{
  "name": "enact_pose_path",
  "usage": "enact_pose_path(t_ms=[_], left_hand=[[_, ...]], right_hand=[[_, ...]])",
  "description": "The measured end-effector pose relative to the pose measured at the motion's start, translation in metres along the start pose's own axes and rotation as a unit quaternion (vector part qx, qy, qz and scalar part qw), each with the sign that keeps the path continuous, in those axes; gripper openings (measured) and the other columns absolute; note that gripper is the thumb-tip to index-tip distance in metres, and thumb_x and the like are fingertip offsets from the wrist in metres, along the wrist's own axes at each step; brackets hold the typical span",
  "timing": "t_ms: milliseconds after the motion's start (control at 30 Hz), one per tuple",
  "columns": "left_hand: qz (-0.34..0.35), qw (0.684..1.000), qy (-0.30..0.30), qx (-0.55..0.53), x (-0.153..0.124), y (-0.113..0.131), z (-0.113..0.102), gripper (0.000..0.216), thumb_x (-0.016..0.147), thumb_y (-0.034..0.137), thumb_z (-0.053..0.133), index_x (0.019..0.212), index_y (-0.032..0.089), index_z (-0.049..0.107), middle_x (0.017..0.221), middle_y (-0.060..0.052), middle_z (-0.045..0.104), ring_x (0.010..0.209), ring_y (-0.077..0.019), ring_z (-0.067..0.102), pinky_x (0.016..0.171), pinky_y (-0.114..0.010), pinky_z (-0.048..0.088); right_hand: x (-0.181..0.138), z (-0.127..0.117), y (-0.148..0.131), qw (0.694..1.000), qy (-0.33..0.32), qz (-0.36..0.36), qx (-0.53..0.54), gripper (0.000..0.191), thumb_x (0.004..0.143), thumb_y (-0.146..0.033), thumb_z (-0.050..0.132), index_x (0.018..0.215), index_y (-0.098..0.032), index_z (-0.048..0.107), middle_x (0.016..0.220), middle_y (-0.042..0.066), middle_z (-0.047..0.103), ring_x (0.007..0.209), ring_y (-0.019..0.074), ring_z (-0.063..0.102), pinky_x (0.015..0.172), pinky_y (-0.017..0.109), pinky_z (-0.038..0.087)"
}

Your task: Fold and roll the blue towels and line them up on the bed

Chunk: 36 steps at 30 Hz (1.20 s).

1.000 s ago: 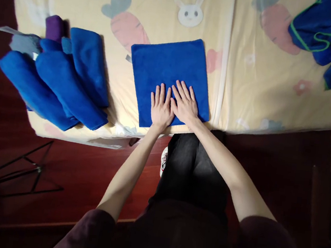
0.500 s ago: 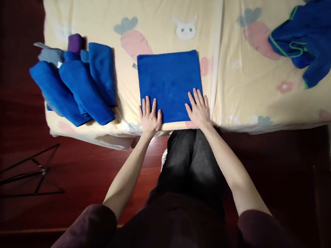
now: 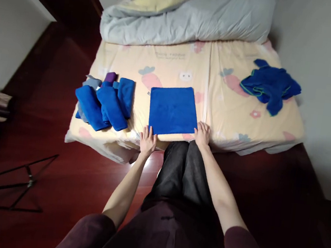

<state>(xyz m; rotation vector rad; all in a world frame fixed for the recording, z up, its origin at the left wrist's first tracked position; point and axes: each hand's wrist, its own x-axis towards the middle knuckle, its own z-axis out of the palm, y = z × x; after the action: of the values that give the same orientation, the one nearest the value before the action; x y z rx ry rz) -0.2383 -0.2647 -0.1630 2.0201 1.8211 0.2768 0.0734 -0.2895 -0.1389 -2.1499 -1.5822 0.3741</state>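
A blue cloth (image 3: 173, 109), squared and flat, lies near the front edge of the bed. My left hand (image 3: 147, 142) rests at its near left corner, fingers stretched forward and slightly apart, the fingertips touching the cloth. At the near right corner is my right hand (image 3: 202, 135), its fingers a little bent and apart, partly on the cloth and partly on the sheet. Neither hand visibly lifts the cloth. To the left sits a group of rolled or folded blue cloths (image 3: 111, 106), with a purple one (image 3: 110, 77) and a grey one (image 3: 92, 82) behind.
A crumpled blue cloth with green edging (image 3: 269, 87) lies on the right of the patterned bed sheet (image 3: 226, 126). A bunched grey quilt (image 3: 184, 25) covers the back. Black stand legs (image 3: 28, 182) are on the floor at left; a wall (image 3: 324, 100) borders the right.
Both hands have slid back toward me, from lying on the cloth to its near corners. The view has tilted up, bringing the quilt and walls into sight.
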Motion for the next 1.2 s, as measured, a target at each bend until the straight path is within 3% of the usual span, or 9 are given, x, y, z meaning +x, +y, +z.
enact_pose_path(t_ms=[133,233,367,467,567,700,900,1067,1200], left_hand=[[-0.021,0.999,0.001,-0.050,-0.011,-0.003,-0.002,0.069,0.109,0.039,0.030,0.174,0.014,0.033,0.182,-0.017,0.025,0.173,-0.0291,0.013,0.142,-0.051,0.008],[-0.072,0.988,-0.001,-0.140,-0.010,-0.005,-0.008,0.063,0.108,0.034,0.033,0.168,0.015,0.044,0.177,-0.019,0.038,0.170,-0.0314,0.027,0.140,-0.053,0.019],[-0.123,0.967,-0.016,-0.223,0.003,-0.013,-0.024,0.054,0.103,0.030,0.048,0.153,0.013,0.057,0.157,-0.023,0.063,0.153,-0.0362,0.055,0.131,-0.052,0.038],[-0.135,0.955,-0.006,-0.265,0.014,-0.021,-0.034,0.048,0.095,0.024,0.060,0.141,0.013,0.063,0.148,-0.021,0.070,0.148,-0.0363,0.061,0.130,-0.050,0.040],[-0.139,0.937,0.013,-0.319,0.020,-0.028,-0.033,0.037,0.089,0.022,0.068,0.125,0.016,0.070,0.138,-0.018,0.076,0.142,-0.0347,0.066,0.127,-0.048,0.044],[-0.141,0.898,0.054,-0.414,0.021,-0.034,-0.021,0.032,0.086,0.029,0.076,0.116,0.017,0.070,0.130,-0.019,0.079,0.133,-0.0323,0.072,0.118,-0.046,0.053],[-0.152,0.834,0.102,-0.521,0.027,-0.047,-0.002,0.057,0.072,0.047,0.095,0.112,0.017,0.069,0.115,-0.019,0.082,0.122,-0.0316,0.077,0.112,-0.047,0.057],[-0.158,0.822,0.104,-0.536,0.036,-0.055,0.006,0.062,0.063,0.049,0.099,0.107,0.015,0.072,0.102,-0.014,0.083,0.108,-0.0279,0.078,0.102,-0.040,0.059],[-0.153,0.833,0.092,-0.524,0.040,-0.057,0.010,0.061,0.059,0.049,0.099,0.103,0.014,0.077,0.085,-0.006,0.078,0.084,-0.0208,0.073,0.083,-0.032,0.057]], right_hand=[[-0.021,-0.009,-0.003,1.000,0.011,0.002,0.020,0.045,0.102,-0.013,0.043,0.133,-0.017,0.075,0.142,0.019,0.073,0.137,0.0358,0.061,0.124,0.053,0.045],[-0.035,-0.011,-0.001,0.999,0.027,-0.001,0.023,0.045,0.101,-0.012,0.042,0.127,-0.020,0.078,0.134,0.018,0.076,0.132,0.0364,0.064,0.120,0.051,0.049],[-0.047,-0.007,0.001,0.999,0.025,-0.028,0.023,0.047,0.100,-0.010,0.042,0.127,-0.023,0.078,0.133,0.017,0.076,0.130,0.0362,0.066,0.118,0.051,0.052],[-0.053,0.000,0.002,0.998,0.031,-0.037,0.031,0.045,0.101,-0.012,0.043,0.130,-0.023,0.076,0.135,0.017,0.074,0.131,0.0348,0.066,0.118,0.049,0.052],[-0.053,0.007,0.001,0.999,0.045,0.004,0.025,0.047,0.102,-0.012,0.045,0.142,-0.020,0.068,0.142,0.018,0.071,0.133,0.0343,0.065,0.116,0.048,0.052],[-0.048,0.016,-0.002,0.998,0.031,0.059,0.004,0.061,0.100,-0.005,0.042,0.159,-0.015,0.052,0.145,0.020,0.068,0.127,0.0310,0.068,0.111,0.044,0.052],[-0.039,0.023,0.007,0.998,0.033,0.052,0.001,0.057,0.102,-0.006,0.042,0.158,-0.015,0.053,0.145,0.019,0.068,0.132,0.0312,0.065,0.115,0.045,0.048],[-0.036,0.025,0.015,1.000,0.025,0.014,-0.013,0.051,0.105,-0.009,0.042,0.153,-0.016,0.058,0.148,0.019,0.068,0.133,0.0322,0.064,0.117,0.049,0.046],[-0.034,0.023,0.023,0.999,0.034,-0.024,-0.013,0.047,0.108,-0.015,0.043,0.151,-0.016,0.062,0.147,0.020,0.069,0.131,0.0326,0.066,0.118,0.050,0.047]])
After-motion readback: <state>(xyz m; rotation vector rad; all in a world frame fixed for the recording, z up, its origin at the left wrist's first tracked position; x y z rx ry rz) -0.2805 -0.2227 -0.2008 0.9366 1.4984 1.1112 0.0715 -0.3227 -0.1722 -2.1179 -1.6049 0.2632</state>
